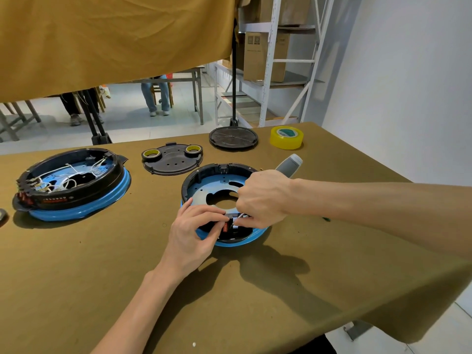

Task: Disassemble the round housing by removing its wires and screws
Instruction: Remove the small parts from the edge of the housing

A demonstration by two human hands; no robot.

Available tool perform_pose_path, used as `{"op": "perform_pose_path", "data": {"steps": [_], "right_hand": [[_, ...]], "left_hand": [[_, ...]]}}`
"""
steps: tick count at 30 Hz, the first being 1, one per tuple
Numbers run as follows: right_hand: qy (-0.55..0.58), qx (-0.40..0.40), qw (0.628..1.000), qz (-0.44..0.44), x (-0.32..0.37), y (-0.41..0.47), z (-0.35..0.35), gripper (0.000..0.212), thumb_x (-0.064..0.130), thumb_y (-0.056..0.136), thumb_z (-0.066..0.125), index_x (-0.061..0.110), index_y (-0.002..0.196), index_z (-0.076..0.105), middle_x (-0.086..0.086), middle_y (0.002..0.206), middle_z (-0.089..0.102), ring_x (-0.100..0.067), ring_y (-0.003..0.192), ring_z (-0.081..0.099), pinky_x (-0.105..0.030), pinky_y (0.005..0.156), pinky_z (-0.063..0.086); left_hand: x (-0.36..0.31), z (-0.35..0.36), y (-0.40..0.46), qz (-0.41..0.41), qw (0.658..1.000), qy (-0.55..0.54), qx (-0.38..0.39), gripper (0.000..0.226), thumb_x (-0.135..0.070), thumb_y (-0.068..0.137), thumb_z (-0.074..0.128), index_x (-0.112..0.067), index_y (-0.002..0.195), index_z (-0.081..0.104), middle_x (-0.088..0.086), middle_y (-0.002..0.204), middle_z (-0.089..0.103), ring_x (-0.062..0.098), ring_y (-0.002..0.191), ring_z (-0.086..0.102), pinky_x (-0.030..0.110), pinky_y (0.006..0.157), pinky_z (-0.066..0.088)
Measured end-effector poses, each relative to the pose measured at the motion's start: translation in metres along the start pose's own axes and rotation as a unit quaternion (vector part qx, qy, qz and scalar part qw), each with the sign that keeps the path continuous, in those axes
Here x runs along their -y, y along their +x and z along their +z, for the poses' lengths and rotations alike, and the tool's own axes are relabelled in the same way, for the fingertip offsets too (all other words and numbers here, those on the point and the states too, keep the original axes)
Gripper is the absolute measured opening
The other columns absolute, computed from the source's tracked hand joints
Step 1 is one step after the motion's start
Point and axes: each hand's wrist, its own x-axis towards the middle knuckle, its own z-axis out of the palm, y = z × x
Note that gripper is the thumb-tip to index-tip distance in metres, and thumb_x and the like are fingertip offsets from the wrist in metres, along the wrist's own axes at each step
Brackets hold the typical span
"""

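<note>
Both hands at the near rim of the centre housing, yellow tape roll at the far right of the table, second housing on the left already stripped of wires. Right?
Not quite. The head view shows the second housing on the left still full of white wires. The rest holds: left hand and right hand work at the centre housing near rim, yellow tape roll far right.

White wall [408, 72], metal shelving [270, 60] with cartons, pale floor [127, 121], distant tables.

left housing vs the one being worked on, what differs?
The left housing is full of loose white wires; the near housing shows a mostly bare blue plate. Nobody touches the left housing; the left hand and right hand work at the near housing's front edge. Both have black walls and blue rims.
</note>
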Motion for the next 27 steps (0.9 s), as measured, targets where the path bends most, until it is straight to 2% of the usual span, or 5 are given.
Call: {"op": "perform_pose_path", "data": {"steps": [6,13,16,19,27], "right_hand": [[0.076,0.008,0.997,0.019,-0.002,-0.008,0.015,0.055,0.063,0.102,0.029,0.023,0.076,0.055,0.006,0.064,0.058,-0.013,0.049,0.053,-0.029,0.044,0.049],[0.088,-0.135,0.979,0.125,0.026,-0.046,0.036,0.048,0.062,0.102,0.033,0.019,0.103,0.054,0.002,0.098,0.045,-0.013,0.049,0.040,-0.029,0.040,0.037],[0.160,-0.172,0.959,0.162,0.043,-0.075,0.049,0.039,0.060,0.103,0.035,0.023,0.096,0.043,0.007,0.088,0.040,-0.011,0.054,0.036,-0.029,0.046,0.034],[0.233,-0.125,0.947,0.180,0.063,-0.092,0.065,0.040,0.058,0.105,0.027,0.024,0.087,0.038,0.009,0.076,0.044,-0.014,0.060,0.039,-0.035,0.057,0.039],[0.268,-0.094,0.934,0.218,0.068,-0.080,0.075,0.032,0.055,0.105,0.030,0.028,0.096,0.044,0.010,0.094,0.045,-0.008,0.084,0.036,-0.025,0.079,0.035]], "left_hand": [[0.001,-0.001,0.002,-0.003,1.000,-0.005,0.000,0.024,-0.005,0.086,0.080,-0.022,0.103,0.080,-0.011,0.109,0.076,0.004,0.110,0.067,0.041,0.125,0.027],[-0.001,-0.003,0.002,-0.011,1.000,-0.010,0.004,0.025,-0.006,0.086,0.080,-0.023,0.103,0.080,-0.013,0.108,0.076,0.002,0.111,0.066,0.043,0.124,0.028],[-0.003,-0.002,0.001,-0.012,1.000,-0.013,-0.004,0.025,-0.006,0.086,0.080,-0.024,0.103,0.080,-0.014,0.108,0.076,0.001,0.111,0.066,0.042,0.124,0.028],[-0.003,-0.001,0.001,-0.016,1.000,-0.011,-0.008,0.023,-0.006,0.086,0.080,-0.023,0.102,0.080,-0.013,0.107,0.076,0.003,0.110,0.067,0.043,0.124,0.028],[0.000,0.002,0.001,-0.016,1.000,-0.010,-0.008,0.024,-0.009,0.086,0.079,-0.026,0.103,0.078,-0.015,0.109,0.075,0.002,0.112,0.066,0.038,0.124,0.026]]}}
